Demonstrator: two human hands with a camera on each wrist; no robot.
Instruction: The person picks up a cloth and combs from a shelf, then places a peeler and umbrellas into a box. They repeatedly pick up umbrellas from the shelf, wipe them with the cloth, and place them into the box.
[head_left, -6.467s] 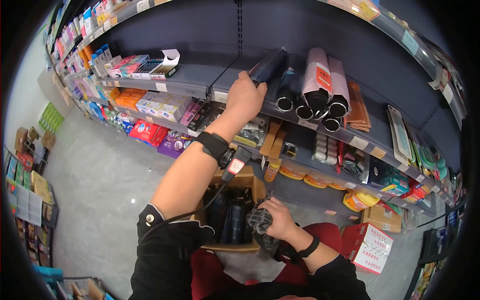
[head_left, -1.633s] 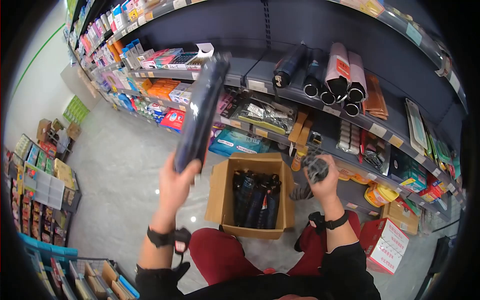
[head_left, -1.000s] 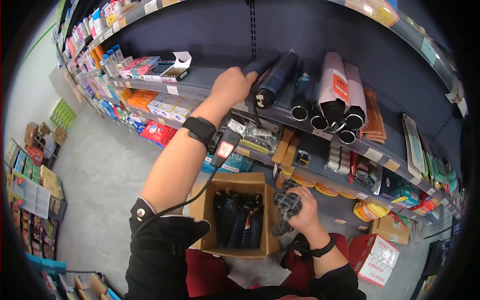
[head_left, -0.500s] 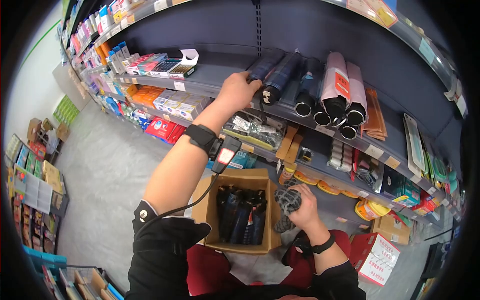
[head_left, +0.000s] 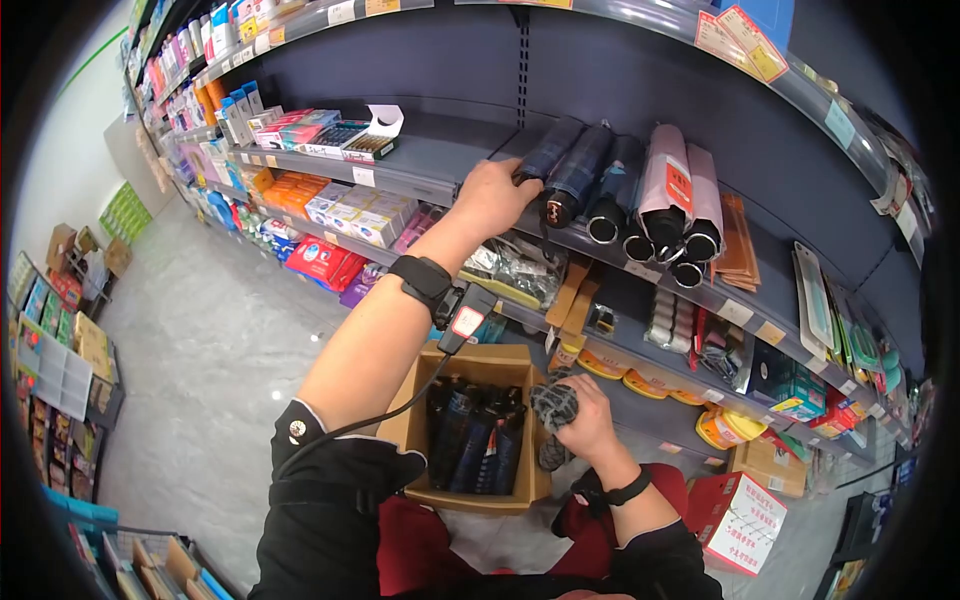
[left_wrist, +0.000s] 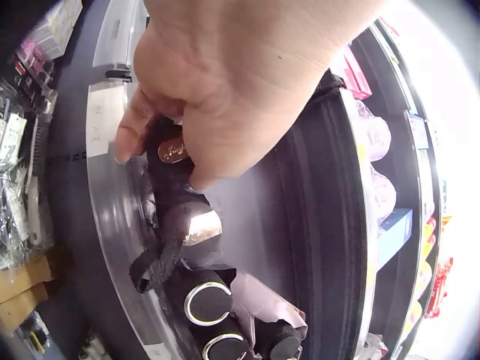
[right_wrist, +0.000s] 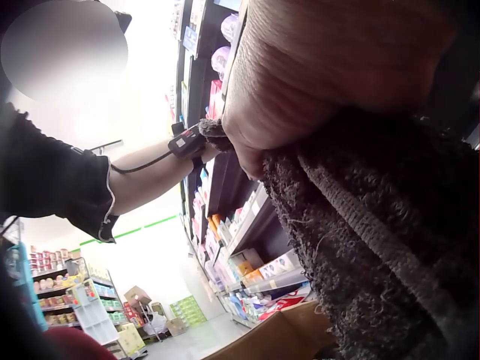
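Observation:
My left hand (head_left: pixel 490 200) grips the near end of a dark blue folded umbrella (head_left: pixel 552 148) lying on the shelf. In the left wrist view, thumb and fingers lie around its black handle end (left_wrist: pixel 166 142), which bears an oval label. Right beside it lies a second dark plaid umbrella (head_left: pixel 582 168) with a wrist strap hanging over the shelf edge. Lower down, my right hand (head_left: pixel 590 420) holds a bunched grey checked towel (head_left: pixel 553 406); its fuzzy cloth (right_wrist: pixel 330 240) fills much of the right wrist view. Below stands an open carton (head_left: pixel 515 362) with several dark folded umbrellas (head_left: pixel 478 440) inside.
Further right on the shelf are pink-wrapped umbrellas (head_left: pixel 668 165) and brown flat packs (head_left: pixel 737 240). A price-tag rail (head_left: pixel 410 185) runs along the shelf front. A red-and-white box (head_left: pixel 740 522) stands on the floor at right. Boxed goods (head_left: pixel 370 210) fill the lower shelf at left.
My left hand has carried the umbrella from over the floor onto the shelf, then shifted it right against its neighbour. My right hand keeps the towel and has moved slightly left.

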